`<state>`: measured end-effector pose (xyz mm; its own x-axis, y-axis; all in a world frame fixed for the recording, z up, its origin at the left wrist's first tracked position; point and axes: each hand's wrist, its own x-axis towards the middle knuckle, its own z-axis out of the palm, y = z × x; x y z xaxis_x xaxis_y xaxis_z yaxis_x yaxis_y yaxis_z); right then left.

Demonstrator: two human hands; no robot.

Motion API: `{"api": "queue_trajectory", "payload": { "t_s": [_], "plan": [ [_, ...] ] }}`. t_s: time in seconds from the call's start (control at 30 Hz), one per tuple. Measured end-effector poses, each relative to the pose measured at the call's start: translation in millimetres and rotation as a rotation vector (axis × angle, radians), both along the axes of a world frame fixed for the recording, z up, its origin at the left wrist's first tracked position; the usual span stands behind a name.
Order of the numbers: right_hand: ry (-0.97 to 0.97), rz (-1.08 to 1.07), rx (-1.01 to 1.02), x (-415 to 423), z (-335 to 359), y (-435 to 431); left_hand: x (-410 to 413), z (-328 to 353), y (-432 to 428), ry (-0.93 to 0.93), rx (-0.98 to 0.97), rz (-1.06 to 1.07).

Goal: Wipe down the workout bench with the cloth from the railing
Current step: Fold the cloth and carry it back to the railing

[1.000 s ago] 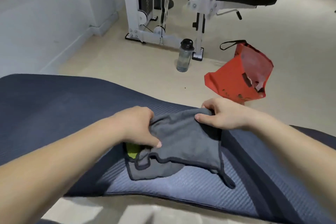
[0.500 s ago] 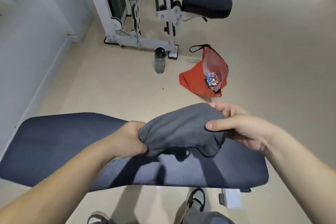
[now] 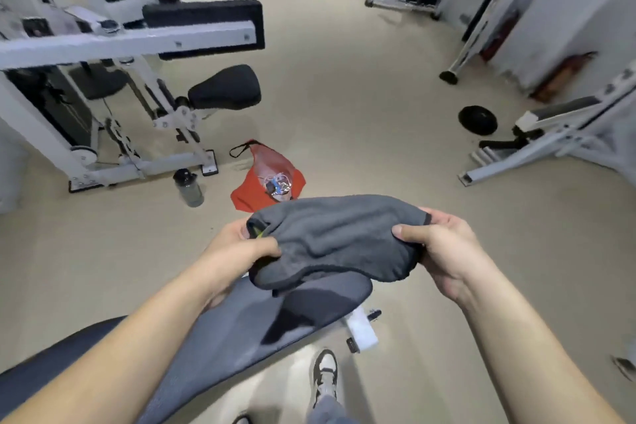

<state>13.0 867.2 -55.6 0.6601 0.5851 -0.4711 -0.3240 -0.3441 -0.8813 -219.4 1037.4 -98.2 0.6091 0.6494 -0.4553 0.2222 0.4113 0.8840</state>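
The grey cloth (image 3: 337, 237) hangs in the centre of the frame, stretched between both hands and lifted off the bench (image 3: 237, 330). The left hand (image 3: 237, 248) and right hand (image 3: 447, 251) each grip one end, fingers (image 3: 409, 234) curled round the fabric. The bench's rounded end sits just below the cloth. Its near edge runs down to the lower left, and a shoe (image 3: 325, 373) stands just beside it.

A broad stretch of beige floor (image 3: 361, 113) lies between the machine (image 3: 137, 41) at upper left and a low frame (image 3: 537, 144) at right, with a dark plate (image 3: 477, 120) near that frame.

Just beyond the cloth a red bag (image 3: 251, 193) lies open, with small shiny items inside, too blurred to name. A bottle (image 3: 190, 188) stands to its left by the machine's base. Its contents cannot be told.
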Motion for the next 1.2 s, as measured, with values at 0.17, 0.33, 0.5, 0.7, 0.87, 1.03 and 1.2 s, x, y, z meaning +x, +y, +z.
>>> {"api": "queue_trajectory", "payload": {
  "t_s": [0.17, 0.33, 0.5, 0.7, 0.87, 1.03, 1.2],
  "plan": [
    [-0.006, -0.33, 0.045, 15.1, 4.2, -120.4, 84.6, 41.0, -69.1, -0.127, -0.053, -0.293],
    [0.001, -0.65, 0.174, 67.1, 6.5, -260.8, 205.1, 51.9, -193.5, -0.118, -0.116, -0.586],
    [0.119, -0.894, 0.315, 124.8, 10.0, -420.9, 320.9, 38.9, -349.3, -0.082, -0.208, -0.793],
    [-0.058, -1.133, 0.218, 132.8, 26.9, -595.0, 403.8, 51.8, -523.7, -0.034, -0.243, -1.145],
    [-0.172, -1.436, 0.019, 112.2, 20.6, -700.0, 454.6, 47.4, -647.4, -0.059, -0.076, -1.447],
    [-0.188, -1.734, -0.046, 98.1, 13.0, -776.3, 495.0, 35.5, -767.7, -0.101, 0.158, -1.7],
    [-0.127, -1.958, -0.103, 105.2, 13.8, -849.4, 545.1, 35.9, -885.4, -0.073, 0.134, -1.922]
  ]
}}
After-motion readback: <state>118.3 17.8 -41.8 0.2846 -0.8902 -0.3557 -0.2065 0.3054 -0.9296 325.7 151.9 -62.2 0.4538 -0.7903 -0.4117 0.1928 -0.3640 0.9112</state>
